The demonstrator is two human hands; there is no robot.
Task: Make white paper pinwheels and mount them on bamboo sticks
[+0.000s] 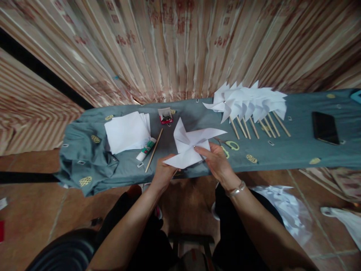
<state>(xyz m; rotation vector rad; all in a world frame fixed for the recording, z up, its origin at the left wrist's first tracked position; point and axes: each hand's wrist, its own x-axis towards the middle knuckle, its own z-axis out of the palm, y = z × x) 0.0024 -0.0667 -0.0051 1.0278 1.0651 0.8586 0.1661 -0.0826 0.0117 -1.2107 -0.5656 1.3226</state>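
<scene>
A white paper pinwheel is held between my two hands above the table's front edge, its blades facing up. My left hand is closed beneath its lower left blade; a bit of stick shows just under the paper there. With the thumb near a small metal pin at the centre, my right hand grips the pinwheel's right side. Its other fingers are partly hidden behind the paper. Scissors with yellow-green handles lie right beside that hand. A loose wooden stick rests to the left.
A stack of white paper, a glue stick and an open red box of pins are on the left. Finished pinwheels overlap in a row at back right, near a black phone. A plastic bag sits on the floor.
</scene>
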